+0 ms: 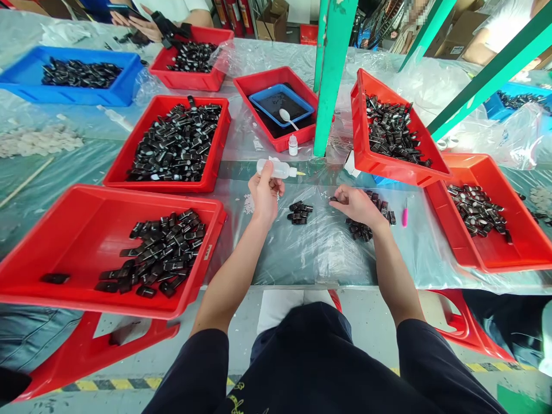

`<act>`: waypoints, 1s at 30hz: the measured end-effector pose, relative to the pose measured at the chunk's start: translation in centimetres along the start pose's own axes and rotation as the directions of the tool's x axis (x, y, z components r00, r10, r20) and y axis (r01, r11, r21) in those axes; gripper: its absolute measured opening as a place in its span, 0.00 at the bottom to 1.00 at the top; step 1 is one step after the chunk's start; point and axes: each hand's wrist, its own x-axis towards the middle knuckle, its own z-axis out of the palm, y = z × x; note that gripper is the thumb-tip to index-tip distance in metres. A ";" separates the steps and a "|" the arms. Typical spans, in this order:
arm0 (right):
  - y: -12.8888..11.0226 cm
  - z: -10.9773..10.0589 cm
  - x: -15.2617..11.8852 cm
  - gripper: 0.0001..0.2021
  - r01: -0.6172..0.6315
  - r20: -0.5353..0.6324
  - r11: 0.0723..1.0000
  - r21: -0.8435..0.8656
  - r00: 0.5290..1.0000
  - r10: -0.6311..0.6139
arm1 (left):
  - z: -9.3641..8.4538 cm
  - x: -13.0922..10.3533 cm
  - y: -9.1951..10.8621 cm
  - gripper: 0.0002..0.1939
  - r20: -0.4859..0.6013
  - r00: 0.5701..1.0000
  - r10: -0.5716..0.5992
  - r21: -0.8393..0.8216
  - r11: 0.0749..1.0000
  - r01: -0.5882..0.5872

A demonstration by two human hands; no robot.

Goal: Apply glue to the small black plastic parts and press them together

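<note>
My left hand [264, 194] is wrapped round a translucent squeeze bottle [280, 169], whose thin yellowish nozzle points right. The bottle lies tilted nearly level above the table. My right hand [356, 204] pinches a small black plastic piece [333, 199] between its fingertips. Beneath and behind that hand sits a cluster of similar black pieces [360, 230], partly hidden by it. Between my hands, a smaller group of black pieces [300, 213] lies in short rows on the plastic-covered table [302, 259]. Small white bits [249, 203] are scattered beside my left wrist.
Red bins of black pieces stand left [86, 230] and right [517, 230]. A green post [334, 75] rises ahead, near a small white bottle [293, 146] and a red bin [276, 138] holding a blue tray. A pink-handled tool [405, 216] lies right. Across the table, a person's hands hold a phone.
</note>
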 end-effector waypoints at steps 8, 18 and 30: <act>0.0 2.0 1.1 0.15 0.120 -0.148 0.919 0.374 0.987 -0.069 | 0.0 -0.1 -0.1 0.26 0.025 1.000 0.017 0.011 1.000 -0.017; 1.1 3.9 2.2 0.09 0.120 -0.066 0.867 0.484 0.993 -0.100 | 0.0 -0.1 -0.2 0.27 0.023 1.000 0.009 0.021 1.000 -0.009; -1.6 3.4 1.0 0.10 -0.102 -0.160 0.992 -0.069 0.983 0.090 | 0.1 -0.2 -0.3 0.27 0.028 1.000 -0.005 0.029 1.000 0.004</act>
